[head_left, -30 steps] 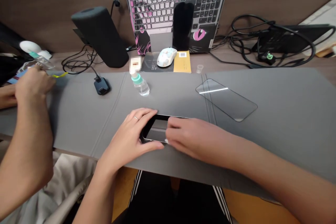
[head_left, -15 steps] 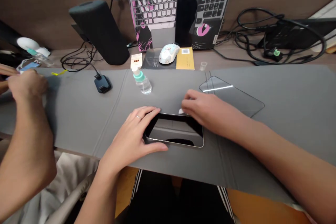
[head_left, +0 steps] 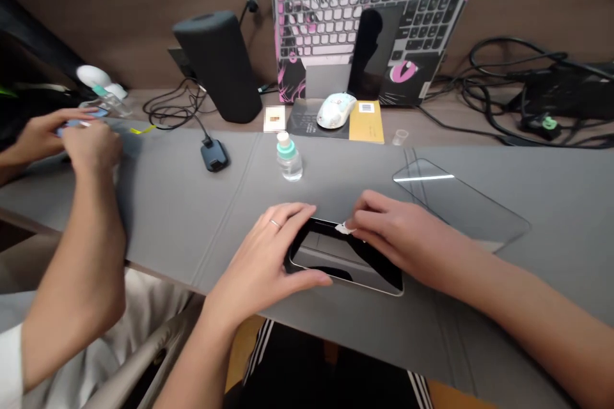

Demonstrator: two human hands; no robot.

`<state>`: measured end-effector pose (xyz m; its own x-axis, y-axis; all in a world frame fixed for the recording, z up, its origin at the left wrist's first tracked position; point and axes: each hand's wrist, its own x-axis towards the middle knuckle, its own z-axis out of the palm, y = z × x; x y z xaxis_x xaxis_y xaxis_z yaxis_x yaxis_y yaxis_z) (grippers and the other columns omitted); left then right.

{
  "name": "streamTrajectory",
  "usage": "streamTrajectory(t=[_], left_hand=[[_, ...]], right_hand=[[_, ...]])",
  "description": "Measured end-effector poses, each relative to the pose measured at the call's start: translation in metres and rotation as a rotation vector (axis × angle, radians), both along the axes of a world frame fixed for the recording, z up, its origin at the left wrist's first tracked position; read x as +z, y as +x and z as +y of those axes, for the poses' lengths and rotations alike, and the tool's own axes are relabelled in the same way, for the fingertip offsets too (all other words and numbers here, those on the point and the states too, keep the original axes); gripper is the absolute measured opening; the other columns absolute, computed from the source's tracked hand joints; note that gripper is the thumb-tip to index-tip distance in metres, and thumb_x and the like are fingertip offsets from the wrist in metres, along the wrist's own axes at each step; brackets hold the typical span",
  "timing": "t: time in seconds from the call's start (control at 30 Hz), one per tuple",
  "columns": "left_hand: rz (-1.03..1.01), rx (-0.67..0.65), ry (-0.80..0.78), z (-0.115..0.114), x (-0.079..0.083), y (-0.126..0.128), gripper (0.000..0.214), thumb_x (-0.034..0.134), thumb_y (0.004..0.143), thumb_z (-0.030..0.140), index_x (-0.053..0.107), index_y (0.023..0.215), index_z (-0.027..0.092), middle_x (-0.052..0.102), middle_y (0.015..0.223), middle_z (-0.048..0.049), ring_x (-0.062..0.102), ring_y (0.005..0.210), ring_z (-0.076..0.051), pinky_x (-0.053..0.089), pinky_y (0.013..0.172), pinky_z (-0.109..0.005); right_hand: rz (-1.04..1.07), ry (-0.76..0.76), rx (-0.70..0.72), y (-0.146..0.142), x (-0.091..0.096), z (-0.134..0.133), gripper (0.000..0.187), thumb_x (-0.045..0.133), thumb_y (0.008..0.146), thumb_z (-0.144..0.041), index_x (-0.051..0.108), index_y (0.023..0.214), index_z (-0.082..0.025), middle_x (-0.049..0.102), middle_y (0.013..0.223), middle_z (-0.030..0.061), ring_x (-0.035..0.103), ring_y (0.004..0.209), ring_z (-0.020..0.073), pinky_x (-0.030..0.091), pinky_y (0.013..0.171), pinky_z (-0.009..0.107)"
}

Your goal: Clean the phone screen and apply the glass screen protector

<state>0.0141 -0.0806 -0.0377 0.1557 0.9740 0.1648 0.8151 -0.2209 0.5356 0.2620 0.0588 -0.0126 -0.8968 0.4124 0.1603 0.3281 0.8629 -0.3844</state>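
A tablet (head_left: pixel 352 262) with a dark, reflective screen lies flat on the grey desk mat (head_left: pixel 182 217). My left hand (head_left: pixel 275 262), with a ring on one finger, grips the tablet's left end, thumb at the near edge and fingers at the far edge. My right hand (head_left: pixel 388 227) pinches a small white wipe (head_left: pixel 343 228) against the screen by its far edge. Beyond the tablet stands a small clear bottle (head_left: pixel 291 166) with a turquoise collar, upright and part full of liquid. A transparent, dark-edged glass sheet (head_left: pixel 460 195) rests on the mat behind my right forearm.
A laptop (head_left: pixel 330 70) with a phone (head_left: pixel 377 51) leaning on it stands at the back. Before it are a mouse (head_left: pixel 336 110) and a yellow packet (head_left: pixel 367 121). A black speaker-like box (head_left: pixel 218 67), cables (head_left: pixel 508 96) and another person's arm (head_left: pixel 91 223) flank these.
My right hand has brought the wipe from just beyond the tablet's far edge onto the screen. The view has shifted left. The other person's hands show more fully.
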Motion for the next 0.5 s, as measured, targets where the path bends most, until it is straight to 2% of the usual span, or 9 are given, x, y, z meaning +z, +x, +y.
streamTrajectory(t=[0.07,0.13,0.23,0.37,0.43,0.5], left_hand=[[-0.011,-0.021,0.051,0.003,0.005,0.003,0.064,0.072,0.101,0.056,0.051,0.153,0.025,0.062,0.152,-0.0097,0.059,0.140,-0.028,0.054,0.114,-0.046],[0.012,-0.016,0.117,0.007,0.011,0.009,0.052,0.068,0.105,0.050,0.055,0.148,0.023,0.063,0.151,-0.0106,0.061,0.137,-0.028,0.055,0.111,-0.047],[0.035,0.016,0.219,0.015,0.022,0.025,0.047,0.065,0.107,0.044,0.056,0.147,0.022,0.064,0.149,-0.0111,0.063,0.134,-0.028,0.058,0.107,-0.044],[0.100,0.067,0.241,0.031,0.031,0.049,0.042,0.072,0.102,0.039,0.061,0.139,0.020,0.070,0.134,-0.0093,0.071,0.115,-0.027,0.062,0.089,-0.039],[0.133,0.083,0.208,0.040,0.031,0.055,0.031,0.074,0.100,0.035,0.067,0.126,0.020,0.074,0.118,-0.0063,0.074,0.100,-0.025,0.060,0.076,-0.036],[0.134,0.092,0.190,0.045,0.030,0.054,0.016,0.074,0.100,0.030,0.070,0.112,0.020,0.074,0.099,-0.0023,0.073,0.084,-0.021,0.055,0.067,-0.032]], right_hand=[[0.043,0.027,0.016,-0.006,-0.002,0.000,0.035,0.044,0.112,-0.029,0.074,0.097,-0.019,0.066,0.095,0.0069,0.067,0.069,0.0160,0.053,0.064,0.031],[0.107,0.056,0.008,-0.009,-0.002,-0.002,0.036,0.044,0.112,-0.029,0.077,0.103,-0.018,0.070,0.106,0.0107,0.072,0.076,0.0180,0.056,0.070,0.033],[0.240,0.044,-0.046,-0.009,0.002,-0.006,0.032,0.047,0.110,-0.026,0.078,0.110,-0.020,0.071,0.120,0.0130,0.076,0.084,0.0184,0.059,0.077,0.034],[0.332,-0.169,-0.123,-0.008,0.008,-0.009,0.023,0.056,0.105,-0.027,0.078,0.108,-0.026,0.075,0.113,0.0063,0.077,0.091,0.0177,0.060,0.081,0.031],[0.361,-0.351,-0.191,-0.007,0.009,-0.010,0.015,0.064,0.102,-0.035,0.077,0.103,-0.027,0.077,0.107,0.0047,0.077,0.088,0.0186,0.061,0.076,0.031],[0.377,-0.493,-0.249,-0.007,0.010,-0.011,0.017,0.069,0.100,-0.042,0.073,0.100,-0.026,0.078,0.100,0.0037,0.078,0.083,0.0194,0.061,0.070,0.030]])
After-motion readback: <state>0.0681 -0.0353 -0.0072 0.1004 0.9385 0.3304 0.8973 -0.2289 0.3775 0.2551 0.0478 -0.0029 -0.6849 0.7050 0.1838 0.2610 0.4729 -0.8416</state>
